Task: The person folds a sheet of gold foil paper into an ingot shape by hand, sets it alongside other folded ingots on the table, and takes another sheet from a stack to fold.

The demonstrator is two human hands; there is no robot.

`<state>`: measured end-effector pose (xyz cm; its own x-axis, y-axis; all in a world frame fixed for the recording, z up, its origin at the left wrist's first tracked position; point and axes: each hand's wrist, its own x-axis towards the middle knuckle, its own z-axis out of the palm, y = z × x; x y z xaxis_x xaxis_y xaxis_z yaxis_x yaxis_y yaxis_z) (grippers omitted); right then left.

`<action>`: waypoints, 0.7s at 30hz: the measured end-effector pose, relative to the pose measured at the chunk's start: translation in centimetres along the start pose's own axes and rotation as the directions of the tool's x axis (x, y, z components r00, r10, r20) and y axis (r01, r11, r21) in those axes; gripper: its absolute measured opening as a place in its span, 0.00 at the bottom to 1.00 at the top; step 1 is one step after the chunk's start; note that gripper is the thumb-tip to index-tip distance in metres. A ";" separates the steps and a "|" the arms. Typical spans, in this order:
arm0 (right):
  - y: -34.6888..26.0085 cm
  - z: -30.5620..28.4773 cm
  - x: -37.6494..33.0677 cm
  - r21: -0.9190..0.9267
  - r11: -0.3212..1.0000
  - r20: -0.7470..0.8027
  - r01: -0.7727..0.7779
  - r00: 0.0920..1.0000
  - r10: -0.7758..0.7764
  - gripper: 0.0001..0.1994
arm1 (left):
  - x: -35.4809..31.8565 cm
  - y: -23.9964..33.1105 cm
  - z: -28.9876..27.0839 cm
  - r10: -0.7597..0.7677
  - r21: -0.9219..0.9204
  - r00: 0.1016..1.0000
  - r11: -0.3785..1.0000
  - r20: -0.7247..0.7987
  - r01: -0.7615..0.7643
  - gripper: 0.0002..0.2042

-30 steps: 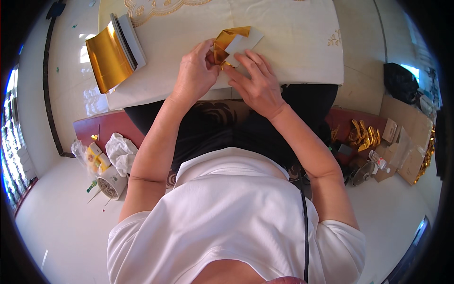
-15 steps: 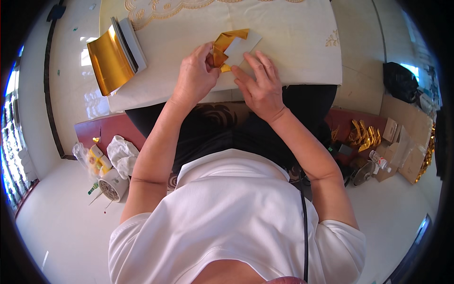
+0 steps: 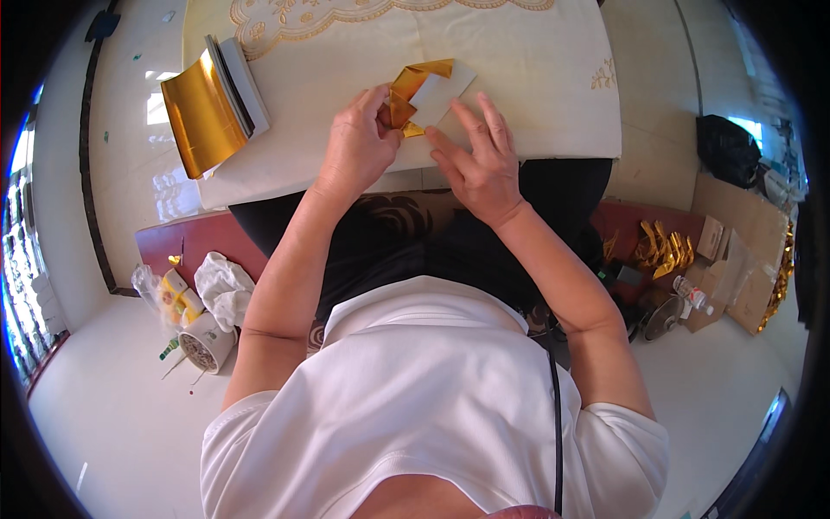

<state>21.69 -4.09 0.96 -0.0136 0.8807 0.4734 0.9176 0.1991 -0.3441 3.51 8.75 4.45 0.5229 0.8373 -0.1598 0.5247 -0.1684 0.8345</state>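
Observation:
A sheet of gold foil paper [image 3: 439, 90], white on its back, lies partly folded on the cloth-covered table, with gold flaps along its left and far edges. My left hand [image 3: 363, 138] pinches its left side between thumb and fingers; the fingertips are partly hidden behind the paper. At the sheet's near right edge is my right hand [image 3: 481, 156], its fingers spread and the fingertips close to or touching the white side. To the left rests a stack of gold foil sheets [image 3: 203, 121], curled, with dark and white layers at its right side.
An embroidered cream tablecloth [image 3: 553, 104] covers the table. On the bench left of me are a white cup [image 3: 206, 342], a crumpled white cloth [image 3: 225, 290] and a plastic bag. Folded gold pieces [image 3: 664, 249], a bottle [image 3: 693, 296] and cardboard boxes [image 3: 743, 251] are on the right.
My right fingers have lifted and spread slightly at the sheet's right edge. The left hand keeps its pinch, and the folds look almost the same.

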 end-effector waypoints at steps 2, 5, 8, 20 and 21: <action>0.1 0.0 0.0 -0.014 1.000 -0.017 -0.015 1.000 0.015 0.17 | 0.0 0.0 0.0 0.009 0.000 1.000 1.000 -0.002 -0.009 0.26; 0.0 0.0 0.3 0.001 1.000 -0.044 -0.027 0.999 0.027 0.17 | 0.0 0.1 0.0 0.017 0.013 1.000 1.000 0.001 -0.017 0.26; -0.6 0.3 0.8 0.046 0.999 -0.041 0.017 0.999 -0.016 0.17 | 0.0 0.2 -0.1 0.019 0.041 1.000 0.999 -0.002 -0.019 0.26; -0.9 0.6 0.4 0.059 0.998 0.013 -0.035 0.999 0.034 0.17 | 0.8 0.4 0.5 0.080 0.067 0.994 0.995 -0.074 -0.075 0.27; -0.9 0.6 0.4 0.067 0.997 0.012 -0.041 0.999 0.040 0.16 | 1.1 0.8 0.6 0.064 0.018 0.994 0.998 -0.092 -0.063 0.27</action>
<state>20.58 -3.63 0.99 0.0181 0.8932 0.4493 0.8886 0.1916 -0.4168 4.92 9.21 4.61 0.4919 0.8688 -0.0567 0.5030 -0.2304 0.8330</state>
